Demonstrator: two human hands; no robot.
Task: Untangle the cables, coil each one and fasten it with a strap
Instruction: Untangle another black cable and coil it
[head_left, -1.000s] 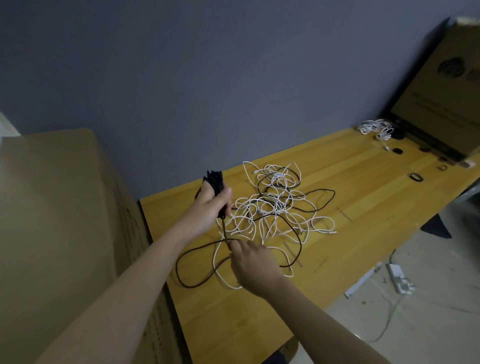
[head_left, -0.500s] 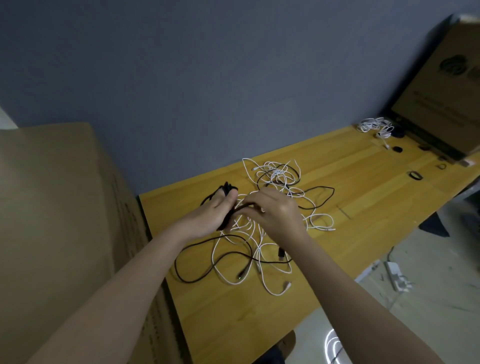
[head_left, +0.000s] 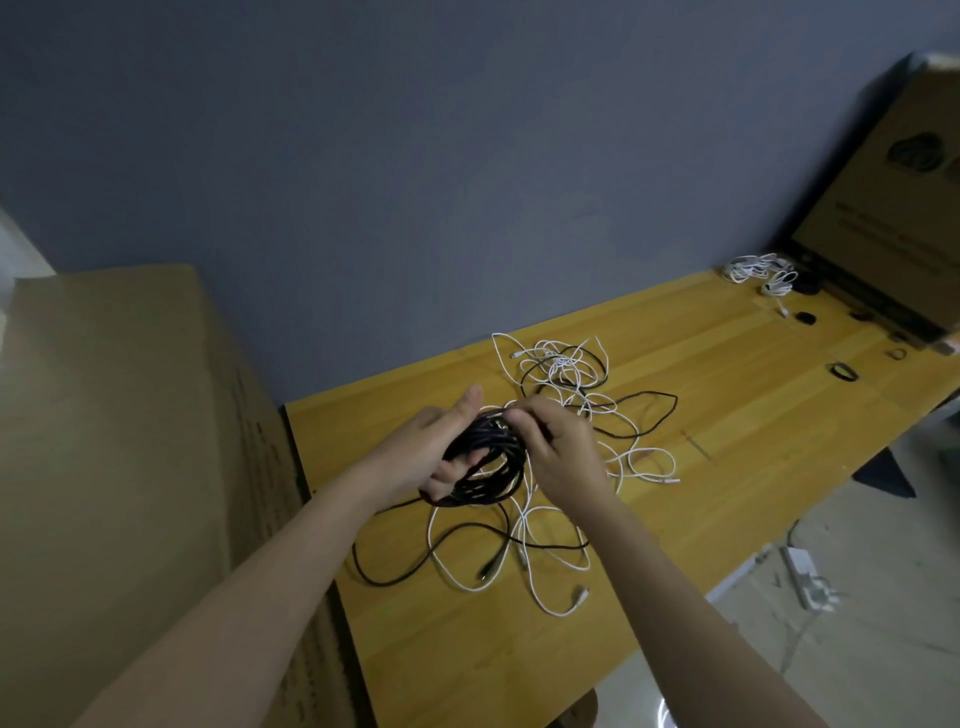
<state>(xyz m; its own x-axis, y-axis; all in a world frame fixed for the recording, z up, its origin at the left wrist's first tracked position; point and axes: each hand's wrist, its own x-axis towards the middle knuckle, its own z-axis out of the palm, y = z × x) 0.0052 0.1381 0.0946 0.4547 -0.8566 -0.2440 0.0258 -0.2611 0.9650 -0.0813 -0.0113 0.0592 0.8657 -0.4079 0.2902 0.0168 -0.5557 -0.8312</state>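
Coiling continues at the near end of a wooden table (head_left: 727, 426), where a black cable coil (head_left: 485, 465) hangs just above the surface between a person's two hands. The left hand (head_left: 434, 454) holds the bundle with its fingers curled through the loops and the thumb raised, while the right hand (head_left: 563, 449) pinches a strand at the coil's top edge. A second ago the right hand was down at the table's front, drawing on the black cable's loose run; it has since come up to meet the left, and the coil looks fuller, which suggests another loop has been laid on. A tail of black cable (head_left: 415, 561) trails onto the table in front of the coil, so winding appears unfinished and no strap is on it yet. Beneath and beyond the hands lies a tangle of white cables (head_left: 561, 374) crossed by more black cable, apparently awaiting sorting. Far along the table, small dark loops, probably straps (head_left: 842, 371), lie well apart from the work, near bundled white cables (head_left: 761, 270) and a propped cardboard box (head_left: 883, 208).
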